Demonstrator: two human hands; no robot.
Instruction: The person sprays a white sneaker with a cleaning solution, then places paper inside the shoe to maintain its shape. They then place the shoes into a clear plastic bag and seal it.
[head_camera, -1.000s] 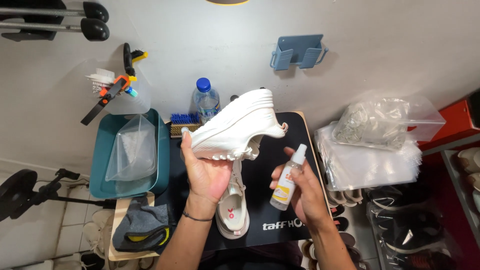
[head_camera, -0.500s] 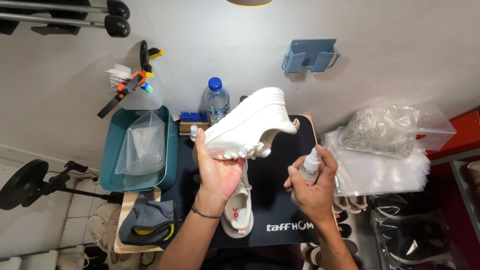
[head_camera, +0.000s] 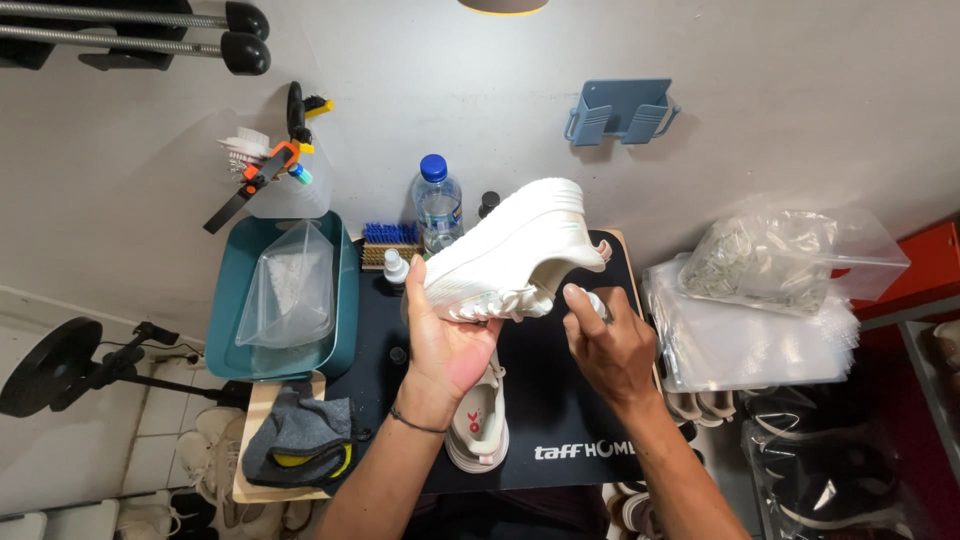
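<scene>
My left hand (head_camera: 448, 340) grips a white knit sneaker (head_camera: 510, 250) from below and holds it tilted above the black mat (head_camera: 560, 410), sole side up and away from me. My right hand (head_camera: 608, 345) is closed around a small white spray bottle (head_camera: 594, 303), whose tip sits right at the sneaker's opening; most of the bottle is hidden by my fingers. The matching second sneaker (head_camera: 478, 425) lies on the mat under my left wrist, its pale pink insole showing.
A teal tub (head_camera: 345, 300) holding a clear bag stands at left, brushes in a clear cup behind it. A water bottle (head_camera: 437, 205), a blue brush and small bottles line the wall. Clear plastic bags (head_camera: 780, 290) pile at right. A grey cloth (head_camera: 298, 445) lies front left.
My right hand has raised the spray bottle from mid-mat up to the sneaker's opening. The left hand keeps holding the sneaker, nearly still.
</scene>
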